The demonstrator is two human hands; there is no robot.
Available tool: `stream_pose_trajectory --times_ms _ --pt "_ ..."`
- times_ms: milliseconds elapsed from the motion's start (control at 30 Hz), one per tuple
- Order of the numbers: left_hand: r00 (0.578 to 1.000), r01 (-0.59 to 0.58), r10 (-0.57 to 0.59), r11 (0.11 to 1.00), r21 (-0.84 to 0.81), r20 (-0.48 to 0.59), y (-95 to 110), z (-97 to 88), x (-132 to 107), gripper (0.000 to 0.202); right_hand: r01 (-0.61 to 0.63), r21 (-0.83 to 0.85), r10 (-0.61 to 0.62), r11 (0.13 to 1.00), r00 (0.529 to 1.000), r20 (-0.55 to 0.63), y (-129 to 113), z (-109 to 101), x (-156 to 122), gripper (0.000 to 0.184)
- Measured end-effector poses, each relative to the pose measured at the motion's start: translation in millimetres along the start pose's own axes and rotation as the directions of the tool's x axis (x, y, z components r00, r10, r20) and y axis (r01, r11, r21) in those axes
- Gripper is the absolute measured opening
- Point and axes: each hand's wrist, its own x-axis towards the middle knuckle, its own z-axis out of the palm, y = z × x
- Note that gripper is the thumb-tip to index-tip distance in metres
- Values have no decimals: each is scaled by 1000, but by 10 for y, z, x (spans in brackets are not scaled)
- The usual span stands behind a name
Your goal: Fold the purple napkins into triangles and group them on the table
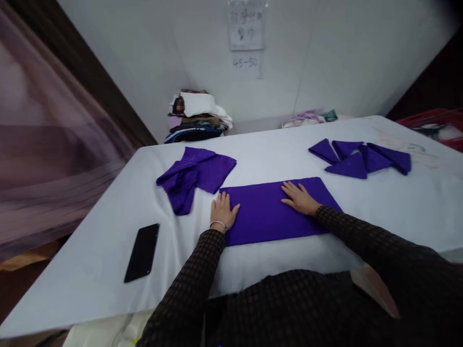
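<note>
A purple cloth (264, 217), folded into a flat rectangle, lies in front of me on the white-covered table (275, 149). My left hand (222, 212) rests flat on its left edge, fingers stretched out and a bracelet at the wrist. Toward the cloth's right part, my right hand (299, 198) presses down with the fingers spread. Neither hand grips anything. Just beyond the left hand is a crumpled purple cloth (197, 173). Several purple cloths folded into triangles (349, 165) lie at the far right.
A black phone (142, 253) lies on the table at the left. Against the wall sits a stack of folded clothes (198, 118), with a smaller cloth pile (307, 118) to its right. A sheer pinkish curtain (54, 144) hangs on the left. Paper notes (246, 33) are on the wall.
</note>
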Motion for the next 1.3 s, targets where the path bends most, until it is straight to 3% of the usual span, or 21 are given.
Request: stream_pose_trajectory --times_ms 100,200,267,367,467,533,600,733,867,1000,1100,1200,1300 --pt "1000 -11 11 1000 25 -20 -30 19 26 69 -287 -56 284 956 957 -53 612 -113 -463 62" --pt "1000 -19 19 1000 15 -11 -52 -16 71 68 -470 -61 458 881 877 -147 713 -244 -771 62" --pt "1000 12 -12 1000 -11 8 -11 -86 77 67 -387 -32 374 922 908 -186 430 -291 -821 64" --pt "999 31 -31 999 -16 -37 194 -208 -40 64 -54 70 66 996 982 -179 -319 -275 -713 65" --pt "989 -121 124 992 40 -76 493 -221 -329 58 144 190 -112 971 979 -169 -1021 -193 -528 72" --pt "979 -198 201 978 68 -38 644 -145 -537 55 207 238 -171 949 972 -163 -1290 -121 -437 73" --pt "981 -194 194 977 84 5 713 -42 -680 56 217 256 -185 942 972 -144 -1380 -41 -406 73" --pt "991 -132 132 987 92 9 696 80 -722 61 135 220 -114 966 988 -108 -1145 71 -547 74" --pt "992 -128 127 989 80 12 692 55 -674 62 -58 136 73 989 992 -106 -518 41 -922 73" --pt "992 -121 119 989 85 30 721 35 -674 62 -373 33 374 927 917 -135 210 -17 -1424 69" --pt "993 -117 115 990 75 30 704 44 -667 62 -506 -49 493 861 855 -158 551 -43 -1725 66" --pt "993 -104 102 994 40 51 679 12 -649 62 -552 -72 528 831 823 -210 609 -103 -1822 66" --pt "997 -59 60 998 -18 52 786 -85 -637 62 -506 -7 484 862 829 -279 382 -199 -1664 66"
